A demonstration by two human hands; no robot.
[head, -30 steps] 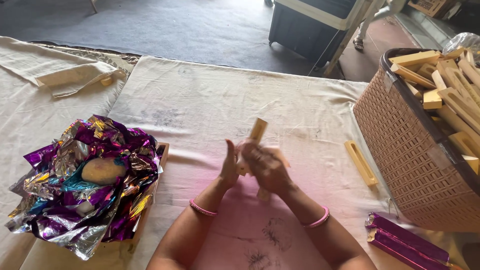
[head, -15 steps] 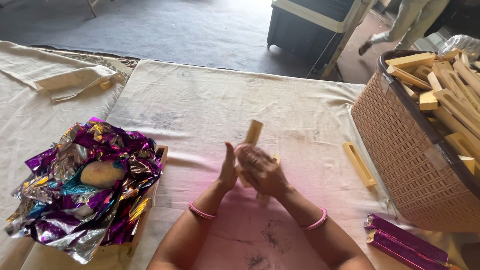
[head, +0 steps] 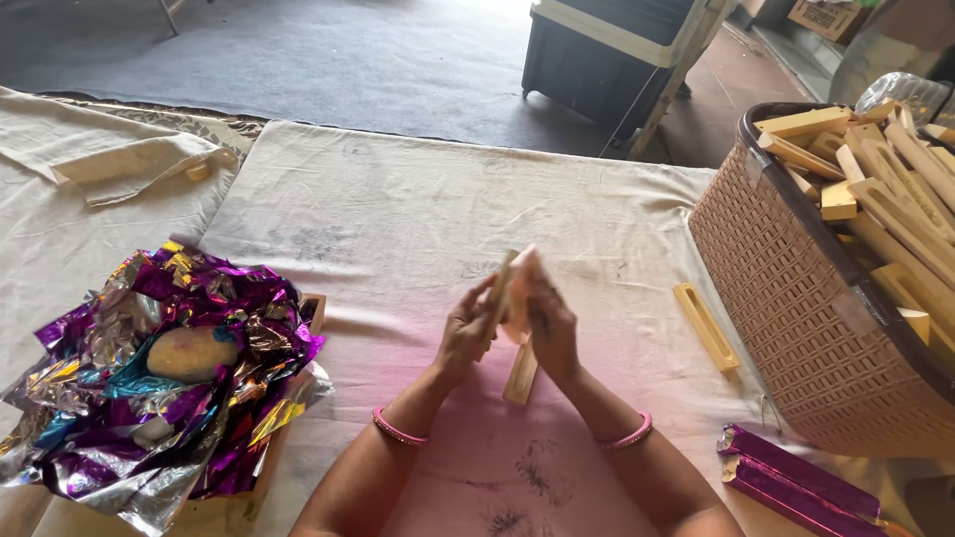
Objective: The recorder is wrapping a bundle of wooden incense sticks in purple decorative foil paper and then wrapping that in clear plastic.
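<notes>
At the far left edge of the cloth [head: 398,219], a folded cream rag [head: 119,164] lies with a small wooden block [head: 197,171] tucked at its fold. Nearer, at the left front corner, a heap of crumpled purple and silver foil [head: 159,388] spreads over a shallow wooden tray [head: 310,310], and a yellowish lump [head: 191,353] sits in the middle of the foil. In the middle of the cloth the left hand [head: 468,333] and the right hand [head: 547,323] are raised and pressed close together, palms facing, fingers curled around a thin wooden stick [head: 505,283] that stands nearly upright between them; the stick's top shows above the left fingers, and how the right fingers grip it is blurred. Each wrist wears a pink bangle. Just below the hands a second stick [head: 520,376] lies flat on the cloth. To the right, a yellow wooden bar [head: 705,326] lies alone on the cloth, near the foot of a brown woven basket [head: 786,288] that stands at the right edge, filled with many pale wooden pieces [head: 875,189]. At the right front corner, beside the basket, lie two bars wrapped in purple foil [head: 796,482], side by side.
</notes>
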